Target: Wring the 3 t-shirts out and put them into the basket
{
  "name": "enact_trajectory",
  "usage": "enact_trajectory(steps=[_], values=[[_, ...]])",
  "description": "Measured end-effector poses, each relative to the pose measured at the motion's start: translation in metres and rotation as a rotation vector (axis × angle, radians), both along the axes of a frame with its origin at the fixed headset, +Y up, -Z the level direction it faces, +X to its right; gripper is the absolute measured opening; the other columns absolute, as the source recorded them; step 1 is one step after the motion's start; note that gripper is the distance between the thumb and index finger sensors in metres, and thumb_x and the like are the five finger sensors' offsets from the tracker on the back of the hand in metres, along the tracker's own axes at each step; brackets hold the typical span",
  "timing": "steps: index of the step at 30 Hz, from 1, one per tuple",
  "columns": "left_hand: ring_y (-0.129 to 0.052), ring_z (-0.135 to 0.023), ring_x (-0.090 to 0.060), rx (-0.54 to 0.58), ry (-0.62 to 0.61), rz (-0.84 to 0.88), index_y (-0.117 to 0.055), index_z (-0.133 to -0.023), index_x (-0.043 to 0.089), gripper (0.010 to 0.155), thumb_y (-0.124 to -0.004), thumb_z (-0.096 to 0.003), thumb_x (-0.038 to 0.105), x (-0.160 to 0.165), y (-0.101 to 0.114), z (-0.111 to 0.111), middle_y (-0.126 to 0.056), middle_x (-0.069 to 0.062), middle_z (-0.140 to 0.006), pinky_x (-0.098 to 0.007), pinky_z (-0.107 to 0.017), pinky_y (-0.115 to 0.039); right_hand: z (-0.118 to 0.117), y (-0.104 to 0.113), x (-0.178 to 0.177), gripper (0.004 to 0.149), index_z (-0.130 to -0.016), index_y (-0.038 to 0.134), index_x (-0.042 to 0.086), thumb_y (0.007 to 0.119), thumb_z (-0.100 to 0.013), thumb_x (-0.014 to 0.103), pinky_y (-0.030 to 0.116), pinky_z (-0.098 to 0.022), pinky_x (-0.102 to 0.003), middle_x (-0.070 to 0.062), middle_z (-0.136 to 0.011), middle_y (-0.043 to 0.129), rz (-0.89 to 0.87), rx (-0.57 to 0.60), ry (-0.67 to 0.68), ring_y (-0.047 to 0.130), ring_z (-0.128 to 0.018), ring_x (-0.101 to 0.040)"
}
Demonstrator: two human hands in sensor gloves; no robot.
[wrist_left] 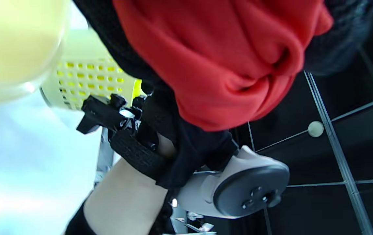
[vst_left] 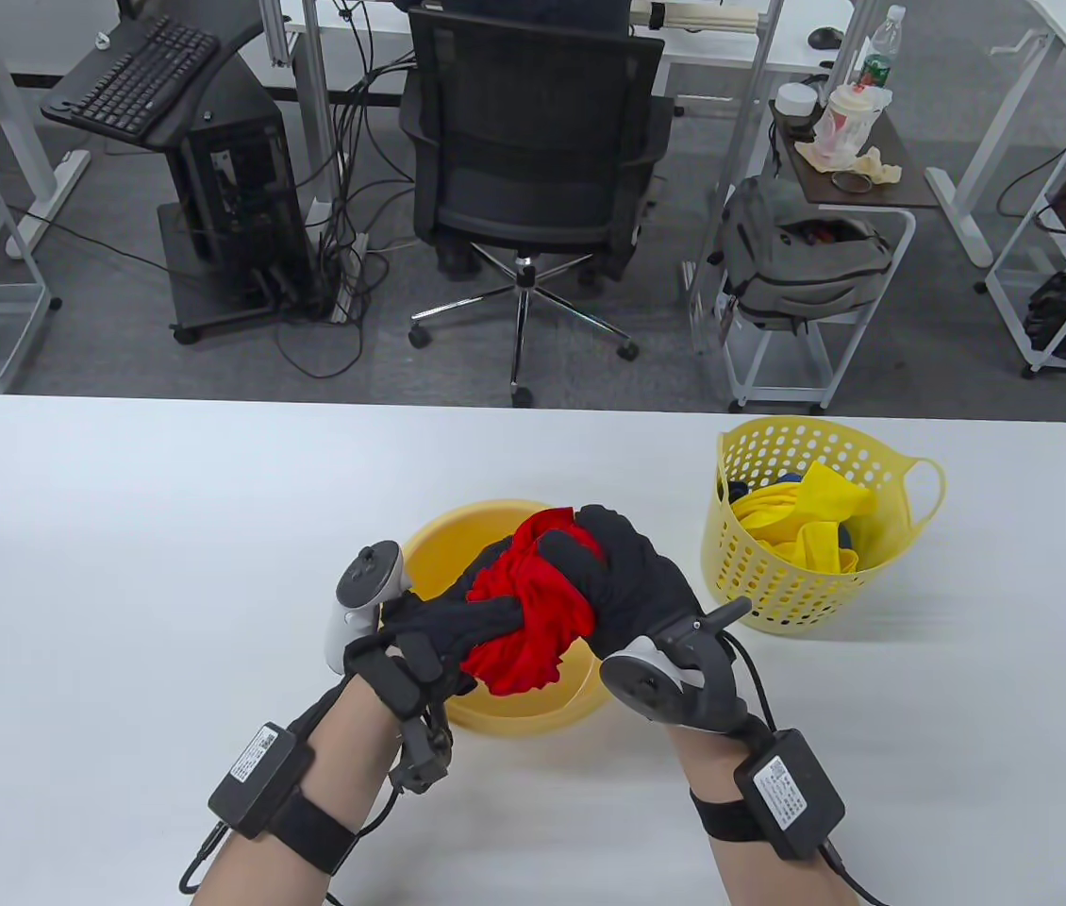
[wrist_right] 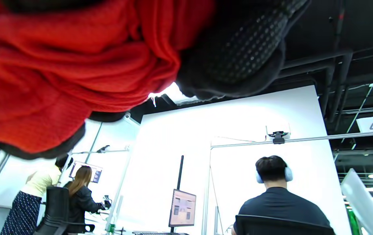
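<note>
- Left hand (vst_left: 458, 623): black sensor glove, fingers curled round the near-left end of the red t-shirt (vst_left: 533, 613); white tracker on its back.
- Right hand (vst_left: 627, 585): black glove, fingers wrapped over the far-right end of the same shirt; grey tracker at the wrist side.
- Red t-shirt: bunched into a tight wad between both hands, held above the yellow basin (vst_left: 505, 698); a loose fold hangs towards the basin's near side.
- Yellow basin: round, on the white desk (vst_left: 118, 566), directly under the hands, largely hidden by them.
- Yellow basket (vst_left: 807, 585): perforated, with a loop handle on its right, right of the basin and apart from it; holds a yellow t-shirt (vst_left: 816, 528), with a dark blue garment (vst_left: 783, 483) partly visible beneath.
- Beyond the desk's far edge: black office chair (vst_left: 533, 160).
</note>
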State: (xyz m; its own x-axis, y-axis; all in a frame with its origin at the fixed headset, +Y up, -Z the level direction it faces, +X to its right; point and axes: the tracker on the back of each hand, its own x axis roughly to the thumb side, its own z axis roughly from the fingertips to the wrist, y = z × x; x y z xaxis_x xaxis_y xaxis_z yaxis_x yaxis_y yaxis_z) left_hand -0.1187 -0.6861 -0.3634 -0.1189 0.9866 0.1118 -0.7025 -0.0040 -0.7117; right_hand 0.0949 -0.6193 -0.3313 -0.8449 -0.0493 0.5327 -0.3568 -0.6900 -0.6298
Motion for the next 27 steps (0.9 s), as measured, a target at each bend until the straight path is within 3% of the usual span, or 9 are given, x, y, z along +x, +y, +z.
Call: enact_trajectory(steps=[2, 4, 7, 14, 18, 23, 27], values=[[-0.097, -0.068, -0.026, 0.145, 0.037, -0.181, -0.005, -0.120, 0.019, 0.133, -0.092, -0.0391, 0.079, -0.004, 0.015, 0.005, -0.049, -0.031, -0.117, -0.028, -0.046, -0.094, 0.001, 0.002, -0.004, 0.088, -0.106, 0.039, 0.038, 0.102, -0.046, 0.034, 0.095, -0.036, -0.034, -0.011, -0.101, 0.068, 0.027, -0.015, -0.006, 0.100, -0.057, -0.032], [-0.098, -0.066, -0.025, 0.269, 0.088, -0.363, -0.006, -0.119, 0.013, 0.134, -0.096, -0.0419, 0.074, -0.005, 0.027, 0.009, -0.053, -0.031, -0.116, -0.028, -0.045, -0.094, 0.003, 0.003, -0.008, 0.088, -0.106, 0.041, 0.037, 0.103, -0.044, 0.035, 0.096, -0.034, -0.033, -0.009, -0.099, 0.072, 0.085, -0.014, -0.020, 0.102, -0.053, -0.031], [-0.100, -0.061, -0.023, 0.494, 0.272, -0.682, -0.017, -0.118, 0.003, 0.127, -0.100, -0.0466, 0.068, 0.000, 0.038, 0.018, -0.067, -0.026, -0.109, -0.029, -0.042, -0.095, -0.001, -0.002, -0.014, 0.088, -0.106, 0.044, 0.036, 0.105, -0.043, 0.033, 0.097, -0.029, -0.031, -0.010, -0.096, 0.075, 0.140, -0.063, -0.027, 0.103, -0.048, -0.031], [-0.103, -0.058, -0.023, 0.838, 0.561, -1.099, -0.027, -0.114, -0.004, 0.121, -0.099, -0.0462, 0.067, 0.023, 0.037, 0.034, -0.075, -0.024, -0.102, -0.030, -0.038, -0.096, -0.022, -0.021, -0.015, 0.088, -0.105, 0.045, 0.035, 0.106, -0.043, 0.022, 0.096, -0.020, -0.026, -0.019, -0.091, 0.073, 0.006, -0.332, 0.028, 0.100, -0.042, -0.035], [-0.103, -0.058, -0.024, 0.923, 0.626, -1.188, -0.028, -0.115, -0.003, 0.121, -0.099, -0.0457, 0.067, 0.027, 0.031, 0.034, -0.075, -0.024, -0.102, -0.031, -0.039, -0.096, -0.025, -0.028, -0.019, 0.088, -0.105, 0.044, 0.033, 0.105, -0.043, 0.020, 0.092, -0.016, -0.022, -0.021, -0.089, 0.072, -0.037, -0.387, -0.012, 0.099, -0.037, -0.033], [-0.104, -0.055, -0.023, 0.948, 0.665, -1.263, -0.029, -0.115, -0.002, 0.120, -0.098, -0.0455, 0.068, 0.031, 0.015, 0.030, -0.077, -0.023, -0.100, -0.031, -0.036, -0.097, -0.031, -0.041, -0.025, 0.087, -0.105, 0.045, 0.030, 0.105, -0.042, 0.019, 0.087, -0.009, -0.020, -0.023, -0.085, 0.074, -0.024, -0.474, -0.052, 0.096, -0.027, -0.029], [-0.104, -0.056, -0.023, 0.959, 0.691, -1.298, -0.027, -0.114, -0.003, 0.120, -0.096, -0.0478, 0.068, 0.038, 0.014, 0.032, -0.076, -0.024, -0.100, -0.030, -0.037, -0.097, -0.030, -0.039, -0.027, 0.086, -0.104, 0.047, 0.028, 0.105, -0.041, 0.018, 0.086, -0.007, -0.020, -0.023, -0.082, 0.077, -0.011, -0.445, -0.111, 0.096, -0.024, -0.027]])
